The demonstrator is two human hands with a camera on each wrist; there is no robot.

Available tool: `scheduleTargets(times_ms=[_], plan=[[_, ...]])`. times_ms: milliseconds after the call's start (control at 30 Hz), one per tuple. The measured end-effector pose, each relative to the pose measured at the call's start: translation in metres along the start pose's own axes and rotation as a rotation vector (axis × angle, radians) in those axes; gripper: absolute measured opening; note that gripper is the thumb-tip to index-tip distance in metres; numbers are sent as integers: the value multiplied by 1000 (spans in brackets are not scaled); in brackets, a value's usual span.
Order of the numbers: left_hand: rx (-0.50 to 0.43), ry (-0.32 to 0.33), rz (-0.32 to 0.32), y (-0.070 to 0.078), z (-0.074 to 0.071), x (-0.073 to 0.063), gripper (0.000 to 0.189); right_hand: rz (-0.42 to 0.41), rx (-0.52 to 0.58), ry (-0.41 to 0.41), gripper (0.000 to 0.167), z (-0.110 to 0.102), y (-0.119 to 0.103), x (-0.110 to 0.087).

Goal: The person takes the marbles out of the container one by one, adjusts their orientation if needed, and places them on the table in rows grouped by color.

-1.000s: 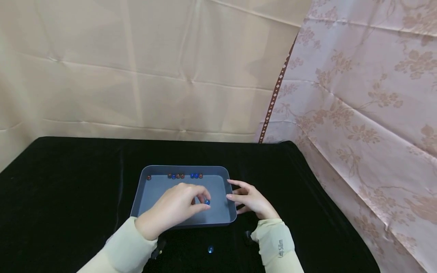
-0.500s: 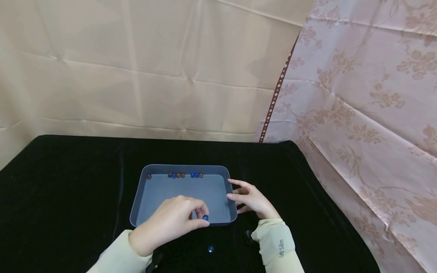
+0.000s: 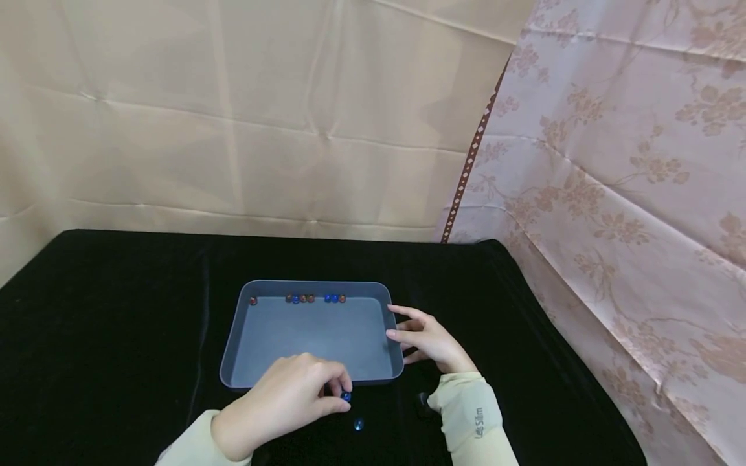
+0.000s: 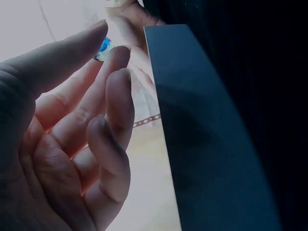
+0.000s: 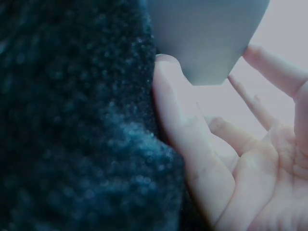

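Observation:
Between thumb and fingertips, my left hand (image 3: 291, 398) pinches a blue glass marble (image 3: 346, 396) just in front of the tray's near edge. The left wrist view shows that marble (image 4: 104, 47) at the fingertips, beside the tray's outer wall (image 4: 192, 130). My right hand (image 3: 430, 341) rests its spread fingertips against the right end of the shallow blue-grey tray (image 3: 309, 343); in the right wrist view a thumb (image 5: 173, 96) lies close against the tray corner. Another blue marble (image 3: 358, 424) lies on the black cloth near the left fingertips.
Along the tray's far wall sit several brown and blue marbles (image 3: 335, 298), with one brown marble (image 3: 253, 301) apart in the far left corner. Black cloth (image 3: 116, 336) covers the table. Cream and floral curtains (image 3: 629, 162) hang behind and to the right.
My left hand has drawn back toward me with the pinched marble, from over the tray floor to in front of the near edge. The right hand stays at the tray's end.

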State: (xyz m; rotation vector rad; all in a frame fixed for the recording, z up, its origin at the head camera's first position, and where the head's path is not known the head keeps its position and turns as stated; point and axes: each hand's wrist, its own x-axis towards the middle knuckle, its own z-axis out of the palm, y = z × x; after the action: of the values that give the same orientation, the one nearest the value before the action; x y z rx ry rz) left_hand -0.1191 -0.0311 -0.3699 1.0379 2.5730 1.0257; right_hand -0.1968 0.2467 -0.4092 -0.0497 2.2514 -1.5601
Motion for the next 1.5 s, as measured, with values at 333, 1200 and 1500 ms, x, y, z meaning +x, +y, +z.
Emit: scheduleTargets(times_ms=[333,1200,1500], plan=[[-6,-39,-13,-3,6,-3,12,5,10,-10,59,0,0,0],[-19,-96,-31,-12,12,-12,12,14,12,2,59,1,1,0],[16,-92,-28,-13,15,-11,10,16,3,9,60,0,1,1]])
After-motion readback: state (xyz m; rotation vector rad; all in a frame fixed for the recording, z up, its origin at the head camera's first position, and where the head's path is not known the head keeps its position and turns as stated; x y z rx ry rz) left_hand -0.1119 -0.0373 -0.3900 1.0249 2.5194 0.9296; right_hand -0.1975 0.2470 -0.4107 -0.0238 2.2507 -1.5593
